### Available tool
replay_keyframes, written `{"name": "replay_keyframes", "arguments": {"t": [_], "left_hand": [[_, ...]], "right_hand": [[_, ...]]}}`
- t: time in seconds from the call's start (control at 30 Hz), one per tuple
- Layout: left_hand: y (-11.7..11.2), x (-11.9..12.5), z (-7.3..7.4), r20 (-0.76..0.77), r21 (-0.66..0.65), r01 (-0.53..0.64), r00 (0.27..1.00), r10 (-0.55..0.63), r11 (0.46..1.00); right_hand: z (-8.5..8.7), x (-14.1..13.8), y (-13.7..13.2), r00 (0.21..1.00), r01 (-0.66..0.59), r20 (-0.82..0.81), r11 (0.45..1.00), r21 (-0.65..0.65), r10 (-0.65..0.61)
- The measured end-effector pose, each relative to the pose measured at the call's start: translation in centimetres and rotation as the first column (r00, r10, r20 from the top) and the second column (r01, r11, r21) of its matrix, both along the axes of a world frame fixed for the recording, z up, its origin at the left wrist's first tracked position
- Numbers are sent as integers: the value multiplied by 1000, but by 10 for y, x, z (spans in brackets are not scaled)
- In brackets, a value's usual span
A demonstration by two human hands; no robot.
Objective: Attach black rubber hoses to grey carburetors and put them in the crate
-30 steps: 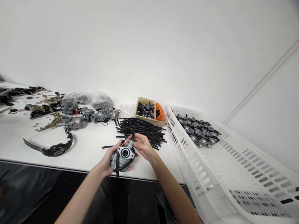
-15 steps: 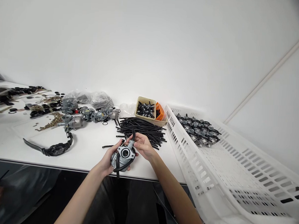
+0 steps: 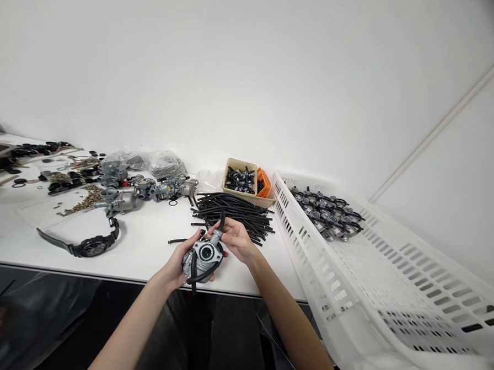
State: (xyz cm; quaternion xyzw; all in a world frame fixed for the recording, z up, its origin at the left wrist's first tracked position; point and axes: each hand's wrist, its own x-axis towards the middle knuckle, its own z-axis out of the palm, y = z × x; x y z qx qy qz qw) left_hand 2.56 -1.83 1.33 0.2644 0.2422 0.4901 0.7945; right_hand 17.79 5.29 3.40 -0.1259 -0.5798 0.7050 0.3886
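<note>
My left hand [image 3: 175, 265] grips a grey metal carburetor [image 3: 204, 255] from below, over the front edge of the white table [image 3: 144, 251]. A black hose loops round the carburetor's lower side. My right hand [image 3: 236, 239] pinches a short black hose [image 3: 221, 222] that stands on the carburetor's top fitting. Just behind my hands lies a pile of black hoses [image 3: 234, 211].
A big white slotted crate [image 3: 391, 281] on the right holds several carburetors [image 3: 327, 210] at its far end. A beige box of black clips [image 3: 241, 181] and an orange box [image 3: 264, 183] stand behind the hoses. Left: more carburetors [image 3: 147, 190], a black wristwatch [image 3: 90, 245], small parts.
Almost nothing moves; the view has shifted slightly and my hands stay on the carburetor and hose.
</note>
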Motion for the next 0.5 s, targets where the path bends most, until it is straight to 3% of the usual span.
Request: {"name": "replay_keyframes", "arguments": {"t": [0.5], "left_hand": [[0,-1,-2,-31,9,-10,999,10,1000]], "right_hand": [[-1,0,0,1000,-21,-8,1000,14,21]]}}
